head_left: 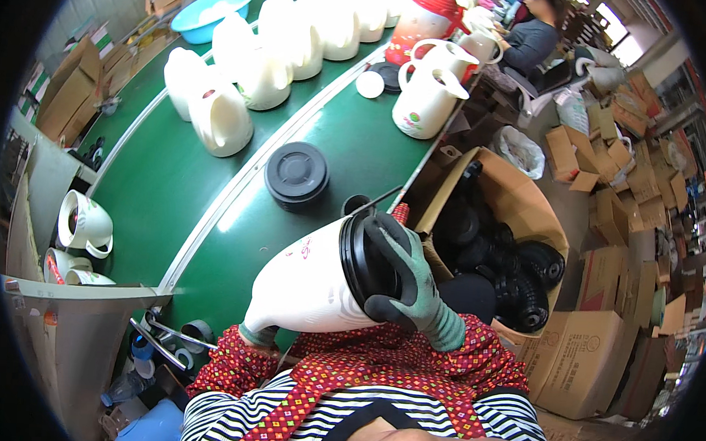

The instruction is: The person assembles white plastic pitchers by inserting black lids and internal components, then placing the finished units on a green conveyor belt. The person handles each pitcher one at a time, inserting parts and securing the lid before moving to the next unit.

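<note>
A white thermos jug (pixel 307 285) with a small floral print lies on its side before my chest. Its wide end, fitted with a black plastic base (pixel 359 260), points right. My right hand (pixel 413 278), in a green glove with grey fingers, grips the black base, thumb and fingers spread across it. My left hand (pixel 259 335) is at the narrow end under the jug; only its glove cuff shows and its fingers are hidden. A stack of round black bases (pixel 297 175) stands on the green bench beyond the jug.
Several white jugs (pixel 222 120) line the green bench (pixel 172 205) ahead. An open carton (pixel 520 188) of black parts stands to my right, with stacked cartons (pixel 583 361) beyond. A grey post (pixel 73 326) is at left. A seated person (pixel 530 43) works at the far right.
</note>
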The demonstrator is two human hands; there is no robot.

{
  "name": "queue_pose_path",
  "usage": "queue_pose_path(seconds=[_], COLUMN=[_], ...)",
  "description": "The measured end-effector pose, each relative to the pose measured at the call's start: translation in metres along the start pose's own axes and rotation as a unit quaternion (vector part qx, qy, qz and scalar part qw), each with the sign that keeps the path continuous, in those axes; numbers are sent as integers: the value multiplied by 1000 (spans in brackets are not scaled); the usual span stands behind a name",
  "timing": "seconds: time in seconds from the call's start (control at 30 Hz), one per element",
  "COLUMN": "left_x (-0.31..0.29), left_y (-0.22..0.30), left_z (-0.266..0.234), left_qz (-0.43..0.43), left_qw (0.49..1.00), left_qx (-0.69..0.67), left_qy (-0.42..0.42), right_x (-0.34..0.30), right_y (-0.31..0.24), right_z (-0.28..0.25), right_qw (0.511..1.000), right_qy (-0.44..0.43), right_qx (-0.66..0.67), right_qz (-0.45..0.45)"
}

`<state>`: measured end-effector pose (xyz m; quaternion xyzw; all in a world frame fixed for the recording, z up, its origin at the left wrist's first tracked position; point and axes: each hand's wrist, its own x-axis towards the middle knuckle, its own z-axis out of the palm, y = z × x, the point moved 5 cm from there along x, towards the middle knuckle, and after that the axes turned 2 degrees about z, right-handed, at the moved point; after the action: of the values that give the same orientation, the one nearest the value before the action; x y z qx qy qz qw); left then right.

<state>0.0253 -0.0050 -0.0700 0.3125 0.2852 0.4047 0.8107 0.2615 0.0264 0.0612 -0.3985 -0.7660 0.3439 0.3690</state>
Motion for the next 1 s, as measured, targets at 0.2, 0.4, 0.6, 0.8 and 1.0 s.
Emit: queue_pose_path(seconds=[0.2,0.4,0.6,0.8,1.0], left_x=[22,18,33,46,50], left_y=[5,60,72,75,88], left_z=[37,67,111,150,172], left_qz=[15,307,156,140,166], left_qw=[1000,826,930,985,945], left_qx=[19,457,326,97,281], left_qy=[-2,122,64,-30,38], right_x=[-39,-57,-74,-94,-110], right_y=[1,63,25,67,65], right_z=[-26,-21,-75,-38,-41], right_qw=[998,828,992,874,807], right_qy=[59,88,115,144,111], right_qx=[-9,512,2,458,571], right_qz=[4,212,-45,70,102])
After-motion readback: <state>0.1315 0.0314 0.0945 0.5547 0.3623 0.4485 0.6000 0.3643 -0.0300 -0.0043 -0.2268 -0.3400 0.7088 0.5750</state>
